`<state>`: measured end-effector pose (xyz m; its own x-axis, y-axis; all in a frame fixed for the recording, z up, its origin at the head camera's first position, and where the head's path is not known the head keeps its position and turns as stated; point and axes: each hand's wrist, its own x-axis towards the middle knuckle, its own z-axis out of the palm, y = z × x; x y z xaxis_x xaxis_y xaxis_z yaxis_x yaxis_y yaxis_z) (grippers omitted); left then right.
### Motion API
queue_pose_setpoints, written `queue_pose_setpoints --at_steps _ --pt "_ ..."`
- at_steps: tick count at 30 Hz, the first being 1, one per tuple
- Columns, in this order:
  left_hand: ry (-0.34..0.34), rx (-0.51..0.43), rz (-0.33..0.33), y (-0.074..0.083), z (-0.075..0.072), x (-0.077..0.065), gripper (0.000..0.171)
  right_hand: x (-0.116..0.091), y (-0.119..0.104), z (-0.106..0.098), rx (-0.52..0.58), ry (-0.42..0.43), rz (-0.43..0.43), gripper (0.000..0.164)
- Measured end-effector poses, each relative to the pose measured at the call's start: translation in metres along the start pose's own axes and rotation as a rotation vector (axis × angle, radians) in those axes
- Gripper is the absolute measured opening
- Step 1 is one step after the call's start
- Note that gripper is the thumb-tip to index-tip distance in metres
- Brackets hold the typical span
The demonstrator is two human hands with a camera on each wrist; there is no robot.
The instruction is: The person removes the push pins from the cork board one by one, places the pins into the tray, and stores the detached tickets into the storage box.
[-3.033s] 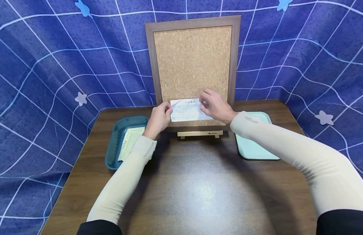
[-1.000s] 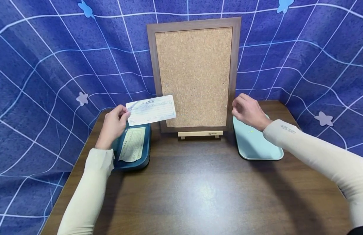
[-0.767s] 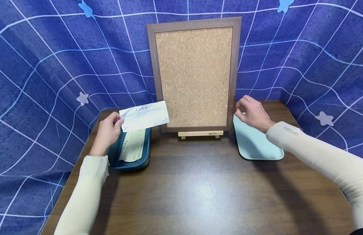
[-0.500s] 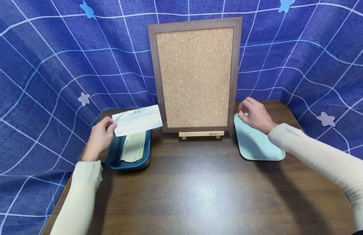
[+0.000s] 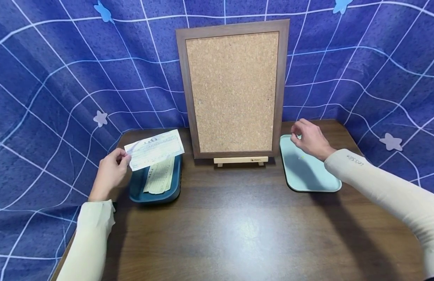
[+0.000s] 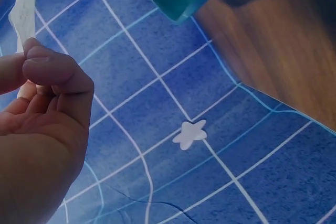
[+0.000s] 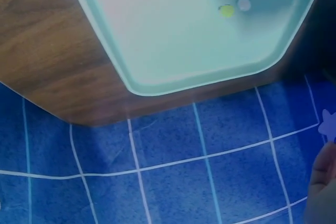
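My left hand (image 5: 110,171) pinches the left corner of a white printed paper slip (image 5: 154,148) between thumb and fingertips. The slip is tilted and overlaps the dark teal tray (image 5: 169,197) in the head view; in the left wrist view a narrow strip of the slip (image 6: 23,11) rises from the fingertips. A pale greenish printed slip (image 5: 158,179) lies inside that tray. My right hand (image 5: 311,139), loosely curled with nothing visible in it, hangs over the mint tray (image 5: 313,177). In the right wrist view, a yellow tack (image 7: 227,10) and a whitish tack (image 7: 244,4) lie in this tray.
A framed corkboard (image 5: 234,93) with a bare face stands on a small wooden easel (image 5: 240,160) at the back of the brown table (image 5: 220,218). Blue curtains (image 5: 139,78) with white grid lines and stars close off the back and both sides.
The white slip has come off the corkboard and gone left and down in my left hand to above the teal tray. My right hand has moved right, from the board to over the mint tray.
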<state>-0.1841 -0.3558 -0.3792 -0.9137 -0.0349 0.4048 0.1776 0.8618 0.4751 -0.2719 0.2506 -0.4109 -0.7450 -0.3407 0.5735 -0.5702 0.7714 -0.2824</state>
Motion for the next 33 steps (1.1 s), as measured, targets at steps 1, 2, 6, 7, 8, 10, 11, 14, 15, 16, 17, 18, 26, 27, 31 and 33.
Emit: queue_pose_setpoints --at_steps 1,2,6,7,8,10,11,14,15,16,17,18,26,27,31,33 --pt "0.003 0.004 -0.001 -0.001 0.0 -0.001 0.01 -0.001 0.001 0.0 -0.003 -0.01 0.012 0.007" --pt "0.007 0.007 -0.005 -0.003 0.0 -0.002 0.01 -0.002 0.003 0.0 -0.004 -0.019 0.023 0.007" --pt "0.018 0.017 -0.028 -0.007 0.0 -0.006 0.011 -0.005 0.008 0.0 -0.003 -0.049 0.055 0.009" --pt "0.017 0.02 -0.036 -0.008 0.001 -0.006 0.011 -0.005 0.009 0.0 -0.002 -0.054 0.061 0.009" --pt "0.014 0.024 -0.047 -0.009 0.001 -0.007 0.012 -0.006 0.01 0.001 -0.003 -0.06 0.067 0.009" --pt "0.007 0.03 -0.071 -0.01 0.003 -0.008 0.012 -0.006 0.012 0.001 -0.005 -0.07 0.074 0.009" --pt "0.004 0.033 -0.083 -0.01 0.003 -0.009 0.013 -0.006 0.012 0.002 -0.006 -0.073 0.076 0.009" --pt "-0.002 0.04 -0.121 -0.013 0.005 -0.009 0.014 -0.006 0.014 0.003 -0.006 -0.1 0.09 0.009" --pt "-0.003 0.04 -0.131 -0.013 0.006 -0.01 0.013 -0.006 0.014 0.003 -0.005 -0.111 0.095 0.01" --pt "-0.005 0.039 -0.143 -0.013 0.006 -0.01 0.013 -0.007 0.015 0.003 -0.003 -0.124 0.1 0.01" --pt "-0.005 0.038 -0.152 -0.014 0.007 -0.01 0.013 -0.007 0.015 0.003 -0.003 -0.139 0.106 0.01" --pt "-0.005 0.036 -0.159 -0.014 0.007 -0.01 0.013 -0.008 0.016 0.004 -0.003 -0.153 0.114 0.011" --pt "0.014 0.025 -0.091 -0.012 0.015 -0.014 0.011 -0.014 0.02 0.008 -0.004 -0.206 0.138 0.008" --pt "0.013 0.027 -0.085 -0.012 0.016 -0.014 0.008 -0.014 0.02 0.008 -0.002 -0.21 0.14 0.008" --pt "-0.037 0.048 -0.051 -0.011 0.017 -0.015 0.01 -0.019 0.021 0.01 -0.009 -0.229 0.148 0.007" --pt "-0.09 0.059 -0.029 -0.011 0.017 -0.015 0.012 -0.021 0.022 0.011 -0.017 -0.242 0.149 0.006"
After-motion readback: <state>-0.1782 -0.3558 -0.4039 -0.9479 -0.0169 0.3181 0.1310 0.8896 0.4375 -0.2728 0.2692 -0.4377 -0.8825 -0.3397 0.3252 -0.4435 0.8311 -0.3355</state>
